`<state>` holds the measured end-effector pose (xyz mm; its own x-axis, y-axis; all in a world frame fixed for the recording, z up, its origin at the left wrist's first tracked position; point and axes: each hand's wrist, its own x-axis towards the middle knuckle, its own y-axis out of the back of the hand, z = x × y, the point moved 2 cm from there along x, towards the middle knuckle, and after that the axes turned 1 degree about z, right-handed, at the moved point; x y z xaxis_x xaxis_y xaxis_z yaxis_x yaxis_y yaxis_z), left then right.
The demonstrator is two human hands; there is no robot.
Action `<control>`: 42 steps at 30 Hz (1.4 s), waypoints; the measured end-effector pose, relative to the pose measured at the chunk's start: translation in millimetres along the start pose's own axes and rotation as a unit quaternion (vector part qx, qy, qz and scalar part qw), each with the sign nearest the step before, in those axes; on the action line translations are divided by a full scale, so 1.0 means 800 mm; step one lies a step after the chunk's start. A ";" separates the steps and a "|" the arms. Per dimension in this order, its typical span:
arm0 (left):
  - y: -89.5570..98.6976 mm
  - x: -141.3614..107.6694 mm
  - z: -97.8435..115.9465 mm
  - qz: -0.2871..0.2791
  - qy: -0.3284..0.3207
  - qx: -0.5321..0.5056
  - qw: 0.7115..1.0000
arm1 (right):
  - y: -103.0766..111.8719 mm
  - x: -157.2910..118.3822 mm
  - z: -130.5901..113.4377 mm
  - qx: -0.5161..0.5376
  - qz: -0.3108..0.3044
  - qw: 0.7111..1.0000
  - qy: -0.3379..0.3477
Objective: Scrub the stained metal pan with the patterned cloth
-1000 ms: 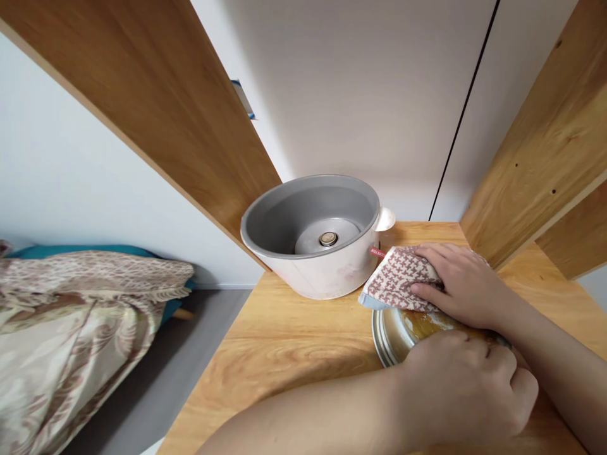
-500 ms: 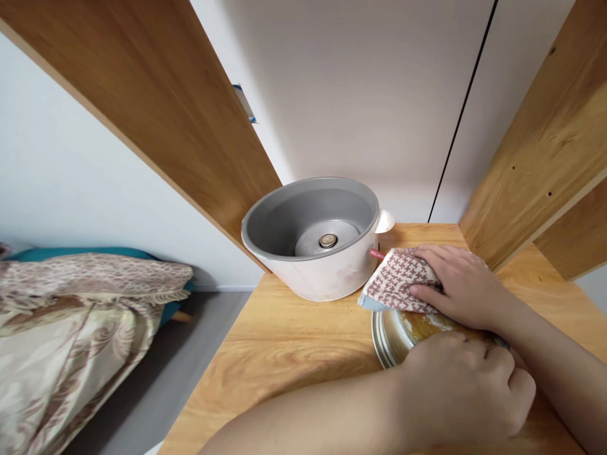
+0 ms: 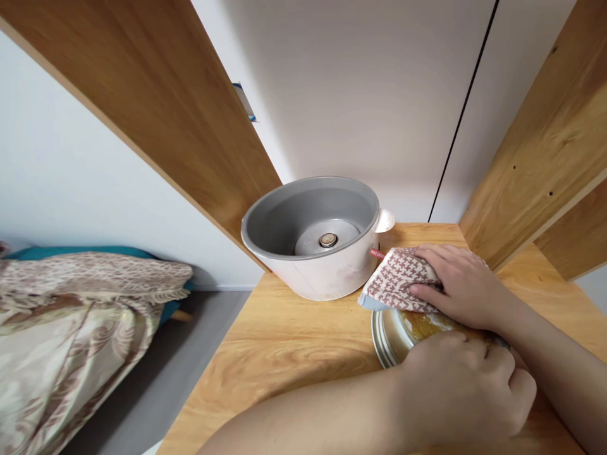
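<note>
A metal inner pot (image 3: pixel 389 338) with a yellow-brown stained surface rests tilted on the wooden tabletop, partly covered by my hands. My left hand (image 3: pixel 472 382) is closed around the near side of it, its fingertips out of sight. My right hand (image 3: pixel 458 281) presses a brown-and-white patterned cloth (image 3: pixel 401 278) against the far side of the pot, fingers curled over the fabric. Left of the cloth stands a white rice cooker body (image 3: pixel 327 275), lidless, with a grey inside and a round metal button on its heating plate. A red tag on the cloth lies close beside its wall.
The wooden tabletop (image 3: pixel 265 328) runs between a slanting wooden panel (image 3: pixel 190 126) at left and another wooden board (image 3: pixel 535 139) at right. A white wall panel closes the back. On the left, a draped patterned cover (image 3: pixel 95 341) lies over a teal seat.
</note>
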<state>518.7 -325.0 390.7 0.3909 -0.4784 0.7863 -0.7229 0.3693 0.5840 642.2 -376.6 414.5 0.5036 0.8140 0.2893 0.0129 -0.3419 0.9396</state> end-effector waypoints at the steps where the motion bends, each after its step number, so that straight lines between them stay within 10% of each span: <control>1: 0.000 0.000 0.000 -0.001 -0.003 -0.003 1.000 | 0.000 0.000 0.000 0.001 0.002 1.000 0.001; 42: 0.002 0.000 -0.002 -0.031 -0.015 0.005 0.999 | 0.000 0.001 -0.001 -0.009 0.001 1.000 -0.001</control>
<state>518.4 -322.8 392.0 0.4184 -0.5232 0.7424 -0.7040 0.3296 0.6290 642.2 -375.6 415.0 0.5047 0.8130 0.2904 -0.0033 -0.3345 0.9424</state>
